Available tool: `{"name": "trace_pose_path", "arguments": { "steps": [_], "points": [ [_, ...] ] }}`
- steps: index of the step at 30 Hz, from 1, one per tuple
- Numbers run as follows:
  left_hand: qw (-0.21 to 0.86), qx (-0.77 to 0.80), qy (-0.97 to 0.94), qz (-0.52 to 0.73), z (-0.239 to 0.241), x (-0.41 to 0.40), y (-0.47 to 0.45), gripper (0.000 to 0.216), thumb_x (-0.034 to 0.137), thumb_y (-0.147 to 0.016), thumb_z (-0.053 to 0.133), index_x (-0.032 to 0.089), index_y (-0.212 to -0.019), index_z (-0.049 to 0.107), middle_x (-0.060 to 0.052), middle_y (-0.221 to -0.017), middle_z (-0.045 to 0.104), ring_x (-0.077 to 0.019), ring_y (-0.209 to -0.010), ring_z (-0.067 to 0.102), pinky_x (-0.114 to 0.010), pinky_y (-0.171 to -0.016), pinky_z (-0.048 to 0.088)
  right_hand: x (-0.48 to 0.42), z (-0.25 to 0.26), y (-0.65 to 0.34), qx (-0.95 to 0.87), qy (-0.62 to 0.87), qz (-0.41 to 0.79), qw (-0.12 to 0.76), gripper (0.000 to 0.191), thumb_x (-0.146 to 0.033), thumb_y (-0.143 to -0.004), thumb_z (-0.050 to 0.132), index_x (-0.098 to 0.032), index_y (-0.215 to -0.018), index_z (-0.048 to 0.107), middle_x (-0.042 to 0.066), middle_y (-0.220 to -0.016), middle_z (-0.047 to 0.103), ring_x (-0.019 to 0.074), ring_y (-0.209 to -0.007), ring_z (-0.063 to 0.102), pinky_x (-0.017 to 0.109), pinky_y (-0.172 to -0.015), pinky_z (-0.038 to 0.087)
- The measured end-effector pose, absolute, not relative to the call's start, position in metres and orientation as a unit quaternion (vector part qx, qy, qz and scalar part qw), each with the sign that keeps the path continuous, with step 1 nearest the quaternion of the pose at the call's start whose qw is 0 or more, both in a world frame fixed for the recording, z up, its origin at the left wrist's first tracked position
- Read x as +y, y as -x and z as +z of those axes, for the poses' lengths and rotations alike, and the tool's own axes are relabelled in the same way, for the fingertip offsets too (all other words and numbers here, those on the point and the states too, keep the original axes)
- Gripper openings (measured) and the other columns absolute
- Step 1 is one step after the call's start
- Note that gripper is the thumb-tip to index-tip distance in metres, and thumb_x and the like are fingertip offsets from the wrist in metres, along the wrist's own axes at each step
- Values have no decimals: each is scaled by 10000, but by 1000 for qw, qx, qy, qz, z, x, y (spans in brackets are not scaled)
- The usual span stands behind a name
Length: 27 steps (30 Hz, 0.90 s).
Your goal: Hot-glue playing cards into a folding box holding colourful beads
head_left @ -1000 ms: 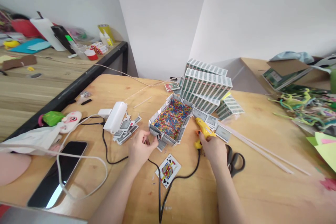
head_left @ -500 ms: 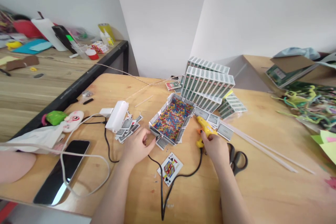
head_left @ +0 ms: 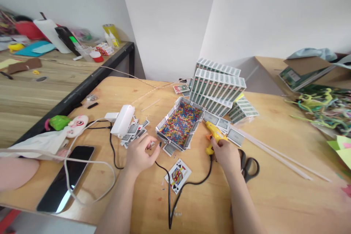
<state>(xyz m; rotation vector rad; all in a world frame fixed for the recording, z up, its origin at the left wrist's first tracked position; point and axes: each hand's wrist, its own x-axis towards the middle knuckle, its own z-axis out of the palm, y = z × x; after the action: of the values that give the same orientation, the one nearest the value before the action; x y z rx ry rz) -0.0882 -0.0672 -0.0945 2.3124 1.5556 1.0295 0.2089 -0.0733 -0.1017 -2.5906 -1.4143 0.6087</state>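
Observation:
My right hand (head_left: 226,153) is wrapped round a yellow hot glue gun (head_left: 214,132) lying by the right side of a shallow box. The nozzle points away from me, beside the box. That box (head_left: 161,128) has walls of playing cards and a floor covered with a multicoloured pattern. My left hand (head_left: 141,153) hovers off its near left corner, fingers curled, thumb apart, nothing visible in them. A jack of spades (head_left: 178,176) lies face up between my hands, near the gun's black cord (head_left: 193,182). Loose cards (head_left: 134,133) are scattered left of the box.
Card boxes (head_left: 218,87) are stacked behind the box. Black scissors (head_left: 251,166) rest right of my right hand, near thin white strips (head_left: 274,153). A white power strip (head_left: 123,120), a phone (head_left: 65,179) and a looping white cable (head_left: 109,166) occupy the left side.
My left hand has drawn back slightly from the box's near corner, and its thumb has come away from the card wall. My right hand still holds the glue gun in place.

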Motion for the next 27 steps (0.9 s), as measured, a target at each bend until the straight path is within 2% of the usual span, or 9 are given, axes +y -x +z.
{"name": "trace_pose_path", "arguments": {
  "steps": [8,16,20,24,25,27],
  "points": [
    [111,480,-774,397,-96,-68,86,58,161,-761,570,175,-810,597,32,-606,441,-116,-560,454,-245,-557,382,-74,-103,-210,-477,855,192,64,438,-533,-869,390,-233,-577,520,83,-610,656,230,-688,639,279,-579,380],
    [137,436,-748,481,-94,-70,86,123,104,-754,575,169,-854,606,31,-631,454,-110,-577,470,-243,-564,406,-76,-107,-211,-480,855,185,74,452,-560,-858,397,-230,-580,532,67,-563,625,212,-612,611,279,-567,375],
    [253,419,-679,548,-97,-71,86,143,127,-793,579,177,-912,639,-6,-735,518,-123,-655,509,-246,-583,429,-76,-106,-212,-482,853,184,78,446,-555,-854,402,-234,-568,520,60,-561,617,211,-621,607,276,-567,370],
    [406,362,-596,591,-100,-70,83,243,190,-823,562,199,-1050,649,-62,-1015,535,-126,-676,580,-261,-555,469,-76,-106,-211,-483,853,183,79,443,-551,-854,405,-232,-570,521,68,-589,630,215,-637,613,274,-558,365],
    [431,350,-581,595,-100,-70,83,231,199,-822,560,192,-1033,654,-70,-1036,542,-129,-665,589,-269,-550,473,-76,-106,-211,-483,853,183,79,446,-554,-855,406,-231,-569,520,69,-592,631,216,-639,614,274,-557,364],
    [462,338,-561,598,-99,-70,81,140,200,-816,553,171,-903,659,-57,-929,579,-141,-637,591,-282,-548,472,-76,-106,-211,-482,853,185,77,449,-559,-856,406,-231,-570,517,67,-591,633,214,-635,614,271,-555,365]
  ]
}}
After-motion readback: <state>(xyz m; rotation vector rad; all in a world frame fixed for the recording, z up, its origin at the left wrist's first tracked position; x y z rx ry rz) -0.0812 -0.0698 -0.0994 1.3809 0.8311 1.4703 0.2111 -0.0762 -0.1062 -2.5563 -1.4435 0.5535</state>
